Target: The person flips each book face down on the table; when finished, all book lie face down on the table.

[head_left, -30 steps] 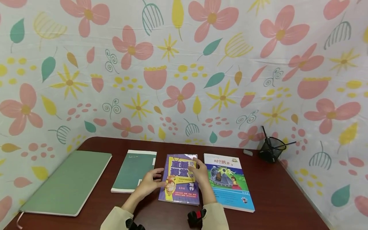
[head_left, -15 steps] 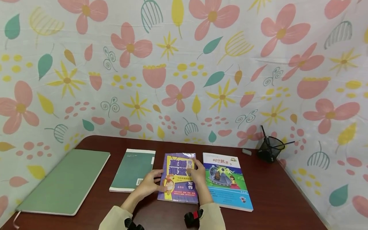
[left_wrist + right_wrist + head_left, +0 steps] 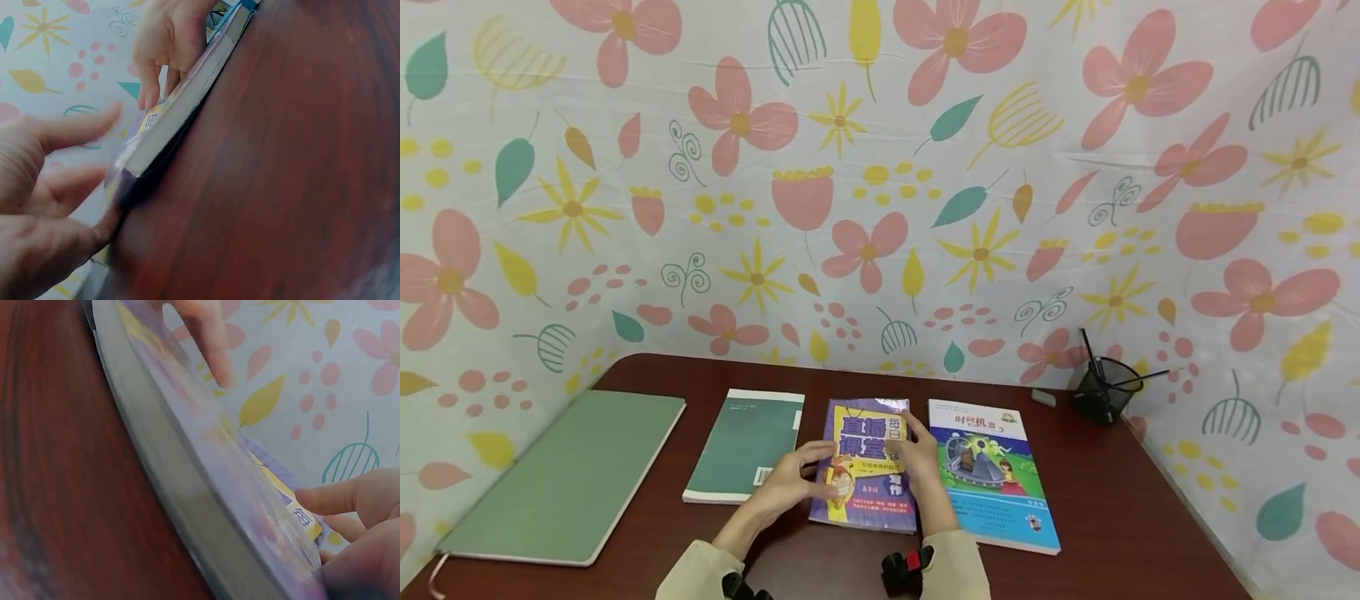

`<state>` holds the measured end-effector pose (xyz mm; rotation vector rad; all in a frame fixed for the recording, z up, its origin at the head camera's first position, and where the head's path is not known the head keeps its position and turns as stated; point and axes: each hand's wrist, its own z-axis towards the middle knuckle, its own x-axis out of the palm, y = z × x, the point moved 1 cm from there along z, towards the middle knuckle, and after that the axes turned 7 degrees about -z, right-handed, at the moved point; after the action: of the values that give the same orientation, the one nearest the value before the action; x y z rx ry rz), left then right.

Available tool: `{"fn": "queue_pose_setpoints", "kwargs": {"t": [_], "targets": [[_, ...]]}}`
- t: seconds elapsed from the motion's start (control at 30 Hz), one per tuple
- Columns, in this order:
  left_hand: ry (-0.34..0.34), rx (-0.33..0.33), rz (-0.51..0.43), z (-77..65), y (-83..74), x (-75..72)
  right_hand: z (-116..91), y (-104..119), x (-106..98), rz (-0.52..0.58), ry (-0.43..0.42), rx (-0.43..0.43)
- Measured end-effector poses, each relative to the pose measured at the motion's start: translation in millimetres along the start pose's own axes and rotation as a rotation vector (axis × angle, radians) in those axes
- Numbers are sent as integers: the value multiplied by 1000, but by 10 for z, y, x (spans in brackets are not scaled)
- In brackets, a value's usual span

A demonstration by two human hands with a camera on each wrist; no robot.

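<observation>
A purple book (image 3: 876, 500) with a yellow panel lies flat on the dark red-brown table (image 3: 842, 575). At its left edge is my left hand (image 3: 786, 483), thumb over the cover and fingers relaxed. In the left wrist view the left index finger (image 3: 81, 128) stretches out above the cover, with the thumb down by a corner of the book. My right hand (image 3: 919, 458) rests at the book's right edge, thumb and index finger extended onto the upper cover. The right wrist view shows the book's page edge (image 3: 181, 487) close up, with the right fingertips near the cover.
A teal book (image 3: 745, 450) lies left of the purple one. Farther left is a large green notebook (image 3: 565, 475) with a ribbon. To the right lies a blue-and-white book (image 3: 992, 475). A black mesh pen holder (image 3: 1105, 392) and a small grey block (image 3: 1043, 397) stand behind.
The head view has shifted slightly. My left fingers reach a little farther over the purple book's left edge; my right hand stays at its right side.
</observation>
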<state>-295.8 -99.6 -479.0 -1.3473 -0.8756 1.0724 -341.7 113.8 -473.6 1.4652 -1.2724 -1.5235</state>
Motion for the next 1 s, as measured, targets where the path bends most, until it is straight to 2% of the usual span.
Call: {"fn": "queue_pose_setpoints", "kwargs": {"t": [0.1,0.3,0.37,0.5,0.6,0.87,1.0], "targets": [[0,8,-10,9,-1,18,16,-4,-5,5,2,6],[-81,-40,-33,4,57,22,23,-19,-8,1,1,28],[-65,-50,-64,5,71,22,23,-27,-4,4,4,22],[15,-85,-160,12,92,37,25,-38,17,18,38,-4],[38,-91,-187,18,110,43,25,-32,37,18,57,-10],[43,-36,-180,28,87,31,32,-27,34,24,71,18],[51,3,-167,24,46,26,57,-43,5,50,106,-15]]}}
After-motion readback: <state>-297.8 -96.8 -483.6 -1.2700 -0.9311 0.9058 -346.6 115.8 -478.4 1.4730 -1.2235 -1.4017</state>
